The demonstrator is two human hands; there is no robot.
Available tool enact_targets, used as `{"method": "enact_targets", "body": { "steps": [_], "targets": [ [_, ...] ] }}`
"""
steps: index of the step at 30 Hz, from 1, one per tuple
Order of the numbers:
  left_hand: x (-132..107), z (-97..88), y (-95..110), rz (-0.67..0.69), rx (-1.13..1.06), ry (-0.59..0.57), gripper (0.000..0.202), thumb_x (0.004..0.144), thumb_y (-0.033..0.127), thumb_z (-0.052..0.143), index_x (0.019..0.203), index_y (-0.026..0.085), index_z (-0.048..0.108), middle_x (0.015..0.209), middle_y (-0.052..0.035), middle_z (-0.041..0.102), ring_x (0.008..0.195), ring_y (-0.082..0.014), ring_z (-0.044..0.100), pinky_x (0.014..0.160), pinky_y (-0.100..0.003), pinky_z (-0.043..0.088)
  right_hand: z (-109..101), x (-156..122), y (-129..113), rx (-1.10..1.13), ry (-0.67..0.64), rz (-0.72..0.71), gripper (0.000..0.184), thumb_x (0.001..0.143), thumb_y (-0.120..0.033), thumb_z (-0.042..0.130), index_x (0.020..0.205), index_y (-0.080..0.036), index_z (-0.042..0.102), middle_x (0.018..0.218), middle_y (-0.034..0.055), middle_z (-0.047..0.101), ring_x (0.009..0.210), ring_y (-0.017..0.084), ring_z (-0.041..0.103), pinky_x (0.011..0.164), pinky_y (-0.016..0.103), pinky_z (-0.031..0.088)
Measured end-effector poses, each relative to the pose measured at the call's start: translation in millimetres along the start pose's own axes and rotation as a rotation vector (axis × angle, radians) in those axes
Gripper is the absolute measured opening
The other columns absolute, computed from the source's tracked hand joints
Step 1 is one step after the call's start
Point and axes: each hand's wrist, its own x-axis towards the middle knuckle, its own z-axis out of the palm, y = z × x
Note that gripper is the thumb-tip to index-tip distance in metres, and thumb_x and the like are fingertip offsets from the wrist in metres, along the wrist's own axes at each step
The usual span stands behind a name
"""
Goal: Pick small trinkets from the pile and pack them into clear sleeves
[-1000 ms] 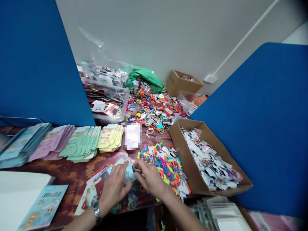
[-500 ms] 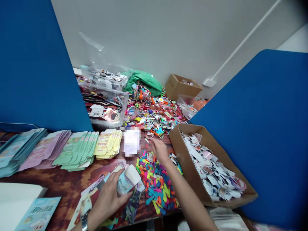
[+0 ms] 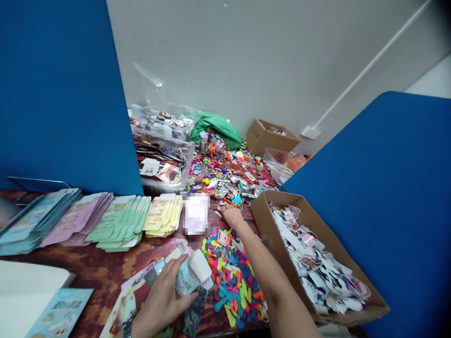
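My left hand [image 3: 165,295] grips a small light-blue paper box [image 3: 192,273] with its white flap open, held low over printed cards near the table's front edge. My right hand [image 3: 230,216] is stretched far forward, just past a heap of bright paper cut-outs [image 3: 234,274], and rests at the near edge of a spread of small colourful trinkets [image 3: 229,171]. Its fingers point down into those trinkets and are mostly hidden from me.
Fanned stacks of flat pastel cartons [image 3: 105,218] lie along the left. A cardboard box [image 3: 262,220] of white printed pieces sits at right. Clear plastic bins [image 3: 165,145], a green bag [image 3: 218,126] and a smaller cardboard box [image 3: 269,136] stand at the back. Blue partitions [image 3: 380,197] flank both sides.
My right hand left the blue box and reached forward over the cut-outs to the trinkets. The left hand kept the box, whose flap now stands open.
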Motion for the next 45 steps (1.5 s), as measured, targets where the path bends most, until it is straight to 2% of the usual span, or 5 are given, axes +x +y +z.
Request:
{"method": "enact_targets", "body": {
  "steps": [7, 13, 19, 25, 45],
  "targets": [
    [-5.6, -8.6, -5.4, 0.012, -0.005, 0.057, 0.069, 0.074, 0.041, 0.072, 0.135, 0.022, 0.044, 0.133, -0.0138, 0.058, 0.122, -0.0335, 0.056, 0.100, -0.049, 0.048, -29.1, -11.1, 11.4, 0.061, 0.076, 0.100, 0.025, 0.094, -0.033, 0.050, 0.107, -0.015, 0.060, 0.112, 0.0160, 0.064, 0.098, 0.025, 0.063, 0.076, 0.031, 0.045],
    [-1.8, -7.2, -4.6, -0.037, -0.056, 0.083, 0.070, 0.072, 0.042, 0.072, 0.133, 0.019, 0.047, 0.127, -0.0154, 0.062, 0.116, -0.0334, 0.060, 0.096, -0.049, 0.051, -72.8, -44.1, 11.4, 0.194, 0.125, -0.018, 0.013, 0.092, -0.027, 0.049, 0.098, -0.020, 0.058, 0.086, 0.0026, 0.068, 0.079, 0.016, 0.061, 0.067, 0.022, 0.039],
    [5.1, -12.1, -3.9, -0.090, -0.096, 0.137, 0.068, 0.070, 0.042, 0.073, 0.130, 0.019, 0.051, 0.124, -0.0150, 0.063, 0.113, -0.0337, 0.061, 0.095, -0.051, 0.050, -97.7, -85.6, -26.5, 0.640, 0.113, -0.313, 0.020, 0.092, -0.032, 0.048, 0.097, -0.019, 0.061, 0.087, 0.0005, 0.067, 0.073, 0.014, 0.059, 0.064, 0.022, 0.041],
    [9.7, -24.6, 3.9, -0.144, -0.142, 0.162, 0.060, 0.074, 0.040, 0.071, 0.127, 0.020, 0.051, 0.117, -0.0119, 0.065, 0.105, -0.0294, 0.063, 0.089, -0.047, 0.052, -75.2, -105.9, -85.9, 1.028, -0.063, -0.481, 0.023, 0.093, -0.033, 0.050, 0.103, -0.019, 0.066, 0.092, 0.0022, 0.069, 0.079, 0.015, 0.062, 0.067, 0.023, 0.045],
    [-3.6, -30.4, 2.6, -0.058, -0.016, 0.249, 0.065, 0.076, 0.033, 0.069, 0.134, 0.017, 0.042, 0.127, -0.0142, 0.058, 0.120, -0.0300, 0.054, 0.101, -0.047, 0.046, -61.9, -129.5, -127.0, -0.011, 0.244, -0.615, 0.014, 0.093, -0.015, 0.054, 0.094, -0.021, 0.067, 0.082, 0.0045, 0.066, 0.080, 0.019, 0.055, 0.070, 0.028, 0.039]
  ]
}}
